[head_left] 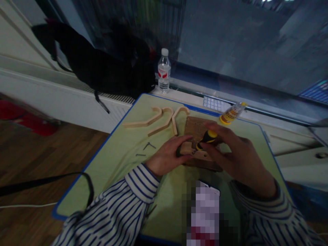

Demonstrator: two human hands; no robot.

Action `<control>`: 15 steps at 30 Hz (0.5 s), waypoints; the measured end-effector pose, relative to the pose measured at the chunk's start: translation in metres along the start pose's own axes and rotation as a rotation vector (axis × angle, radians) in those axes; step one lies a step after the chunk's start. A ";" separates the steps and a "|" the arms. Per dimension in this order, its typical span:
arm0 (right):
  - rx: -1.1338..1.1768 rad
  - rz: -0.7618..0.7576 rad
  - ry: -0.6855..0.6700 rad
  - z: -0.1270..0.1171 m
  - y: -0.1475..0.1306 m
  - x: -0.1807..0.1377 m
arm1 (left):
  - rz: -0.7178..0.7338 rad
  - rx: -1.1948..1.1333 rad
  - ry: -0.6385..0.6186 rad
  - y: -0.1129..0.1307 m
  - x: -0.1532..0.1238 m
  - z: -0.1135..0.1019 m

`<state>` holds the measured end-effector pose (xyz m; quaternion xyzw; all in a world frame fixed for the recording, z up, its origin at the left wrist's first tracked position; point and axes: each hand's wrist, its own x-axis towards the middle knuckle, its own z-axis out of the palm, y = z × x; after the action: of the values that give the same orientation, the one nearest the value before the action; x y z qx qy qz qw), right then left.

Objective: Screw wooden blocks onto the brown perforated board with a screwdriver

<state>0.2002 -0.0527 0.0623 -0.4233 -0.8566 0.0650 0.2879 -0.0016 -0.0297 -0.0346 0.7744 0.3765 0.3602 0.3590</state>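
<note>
My right hand [238, 159] is closed around the black and yellow handle of a screwdriver [209, 136]. Its tip points down and left at a light wooden piece [186, 148] with dark holes; whether it sits in a screw I cannot tell. My left hand [167, 153] pinches the left end of that piece between thumb and fingers. Beneath it lies a brown wooden board [196, 127] with rows of small holes, partly hidden by both hands. Left of my left hand are loose screws [149, 146] on the table.
Several bent wooden strips [143, 123] lie on the green, blue-edged table [102, 171]. A yellow-capped glue bottle [232, 114] lies at the back right. A water bottle [164, 73] and black bag [110, 71] are on the sill. A phone [207, 205] lies in front.
</note>
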 end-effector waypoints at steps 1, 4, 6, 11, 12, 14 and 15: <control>-0.007 -0.001 0.002 0.000 0.000 0.000 | -0.001 0.005 -0.003 0.000 0.000 0.000; -0.027 0.009 0.011 0.000 0.000 0.000 | -0.011 0.016 -0.005 0.000 0.000 0.000; -0.031 0.016 0.010 0.001 0.000 -0.001 | -0.012 0.015 -0.004 0.000 0.000 0.000; -0.030 0.017 0.002 0.002 0.001 0.000 | 0.003 -0.024 0.009 0.000 0.000 0.001; -0.030 0.017 0.002 0.002 0.002 0.000 | 0.001 -0.044 0.011 0.000 -0.001 0.001; -0.030 0.016 0.000 0.002 0.002 0.000 | -0.008 -0.111 0.009 0.002 -0.002 -0.002; -0.027 0.016 -0.002 0.002 0.002 0.000 | -0.013 -0.159 0.016 0.004 -0.002 -0.005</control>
<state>0.2006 -0.0508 0.0598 -0.4340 -0.8542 0.0559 0.2810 -0.0050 -0.0317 -0.0297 0.7380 0.3545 0.3930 0.4187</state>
